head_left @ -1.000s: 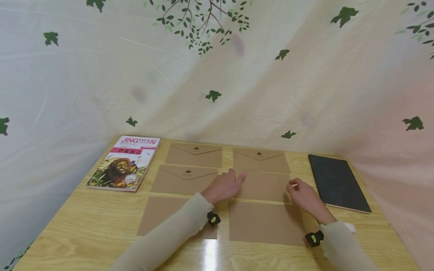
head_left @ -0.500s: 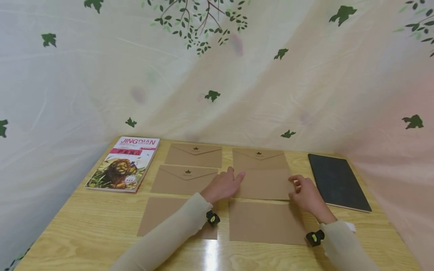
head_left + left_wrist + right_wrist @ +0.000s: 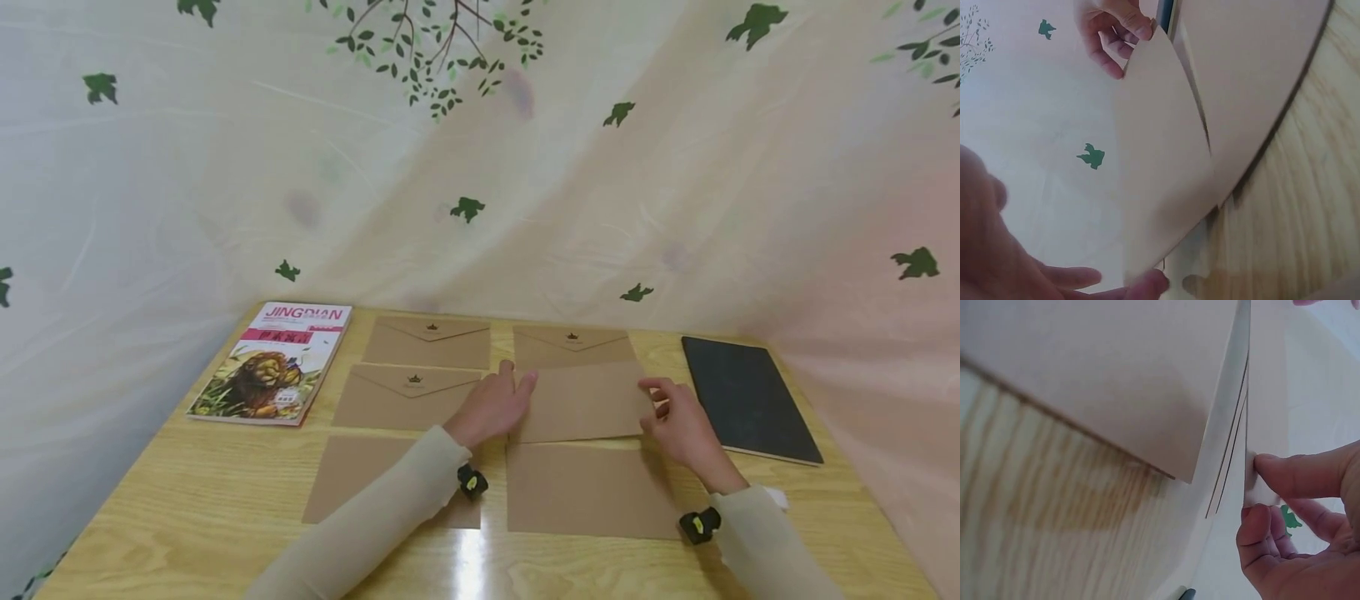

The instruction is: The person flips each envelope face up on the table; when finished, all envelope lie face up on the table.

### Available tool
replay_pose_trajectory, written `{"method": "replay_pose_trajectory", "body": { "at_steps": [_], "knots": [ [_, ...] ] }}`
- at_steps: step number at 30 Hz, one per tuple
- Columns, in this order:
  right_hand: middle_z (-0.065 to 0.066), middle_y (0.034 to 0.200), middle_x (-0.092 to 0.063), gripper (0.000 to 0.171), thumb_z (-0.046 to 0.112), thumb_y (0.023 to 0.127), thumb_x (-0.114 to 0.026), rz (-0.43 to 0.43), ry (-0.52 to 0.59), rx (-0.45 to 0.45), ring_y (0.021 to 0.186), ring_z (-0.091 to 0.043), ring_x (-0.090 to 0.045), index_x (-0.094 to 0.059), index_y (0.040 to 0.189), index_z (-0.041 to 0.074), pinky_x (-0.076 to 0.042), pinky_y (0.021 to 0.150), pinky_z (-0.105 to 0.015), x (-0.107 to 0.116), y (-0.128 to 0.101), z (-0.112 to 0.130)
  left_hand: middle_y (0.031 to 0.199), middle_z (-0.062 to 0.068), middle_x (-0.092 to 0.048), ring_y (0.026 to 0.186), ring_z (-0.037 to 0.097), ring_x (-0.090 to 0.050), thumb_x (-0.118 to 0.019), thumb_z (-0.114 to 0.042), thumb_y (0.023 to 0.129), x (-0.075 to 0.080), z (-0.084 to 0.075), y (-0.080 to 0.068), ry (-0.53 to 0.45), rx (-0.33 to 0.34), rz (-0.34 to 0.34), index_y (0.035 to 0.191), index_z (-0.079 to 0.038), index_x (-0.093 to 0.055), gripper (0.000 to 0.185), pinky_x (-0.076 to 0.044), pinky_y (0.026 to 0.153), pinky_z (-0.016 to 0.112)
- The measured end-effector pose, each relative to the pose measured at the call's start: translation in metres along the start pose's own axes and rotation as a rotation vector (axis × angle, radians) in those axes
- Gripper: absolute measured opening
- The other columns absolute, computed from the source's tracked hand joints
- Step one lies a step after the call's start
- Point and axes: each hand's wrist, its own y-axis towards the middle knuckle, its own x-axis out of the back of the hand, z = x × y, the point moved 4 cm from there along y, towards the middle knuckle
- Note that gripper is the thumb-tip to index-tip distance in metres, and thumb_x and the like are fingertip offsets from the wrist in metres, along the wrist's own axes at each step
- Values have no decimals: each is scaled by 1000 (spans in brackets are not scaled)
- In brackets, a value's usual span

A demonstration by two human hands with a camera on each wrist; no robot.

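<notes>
A plain brown envelope [image 3: 581, 403], its flap side out of sight, is raised between my hands, its far edge overlapping the crown-marked envelope [image 3: 572, 340] behind it. My right hand [image 3: 678, 425] pinches its right end between thumb and fingers, as the right wrist view shows close up. At the opposite end, my left hand [image 3: 492, 406] holds the left edge with its fingertips; in the left wrist view a fingertip [image 3: 1150, 284] lies right at that edge. Another plain brown envelope [image 3: 588, 492] lies flat in front of the raised one.
Left of my hands lie two crown-marked envelopes [image 3: 429, 343] and a plain one [image 3: 352, 467], partly under my left sleeve. A lion-covered book [image 3: 270, 367] sits at the far left, a black notebook [image 3: 750, 400] at the right. A patterned curtain [image 3: 375, 208] hangs behind the table.
The envelope between my hands has come up off the table and now covers part of the one behind. My right hand has closed on its right end; the left has barely moved.
</notes>
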Motion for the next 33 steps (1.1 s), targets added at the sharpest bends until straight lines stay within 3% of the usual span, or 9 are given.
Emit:
{"method": "replay_pose_trajectory", "body": {
  "at_steps": [5, 9, 13, 17, 21, 29, 33],
  "knots": [
    [-26, 105, -49, 50, -4, 79, -67, 39, -6, -35, 84, -31, -55, -49, 126, -8, -49, 64, -39, -2, 0, -2, 126, 22, -55, 115, 36, -52, -11, -67, 93, 4, 0, 2, -112, -45, -53, 144, -5, -30, 82, -40, 96, 49],
    [-28, 104, -49, 48, -2, 80, -65, 97, -18, -65, 83, -32, -55, -49, 124, -14, -48, 63, -38, -4, 0, -4, 103, 20, -62, 102, 33, -58, -9, -65, 94, 11, -2, 2, -202, -140, -95, 142, -7, -31, 78, -43, 92, 48],
    [-30, 105, -50, 46, 0, 81, -65, 132, -29, -75, 85, -33, -55, -50, 122, -15, -50, 66, -40, -8, -1, -6, 85, 16, -59, 92, 27, -58, -12, -60, 97, 19, -4, 1, -291, -210, -123, 142, -9, -31, 70, -43, 91, 46],
    [-29, 104, -52, 43, 2, 83, -66, 138, -31, -69, 88, -36, -58, -52, 121, -14, -51, 71, -46, -10, -1, -6, 93, 19, -59, 88, 24, -58, -12, -58, 98, 25, -4, 1, -362, -239, -123, 141, -10, -31, 67, -46, 83, 43],
    [-27, 104, -55, 41, 9, 87, -66, 138, -18, -48, 91, -38, -59, -53, 120, -12, -51, 72, -46, -11, -1, -4, 112, 20, -56, 90, 26, -60, -12, -58, 98, 28, -3, 2, -422, -251, -128, 138, -11, -33, 65, -49, 72, 39],
    [-22, 112, -59, 45, 32, 100, -46, 84, 41, -65, 99, -35, -58, -53, 124, -5, -48, 79, -47, -13, -1, 2, 128, 20, -48, 95, 27, -61, -14, -57, 99, 33, -6, 1, -480, -272, -116, 138, -10, -33, 64, -50, 78, 41],
    [-23, 116, -57, 51, 38, 102, -37, 89, 73, -74, 102, -36, -55, -50, 128, -4, -45, 84, -50, -14, 0, 7, 129, 19, -48, 94, 29, -60, -14, -53, 101, 40, -13, -3, -479, -321, -138, 138, -9, -32, 60, -49, 79, 44]
  ]
}}
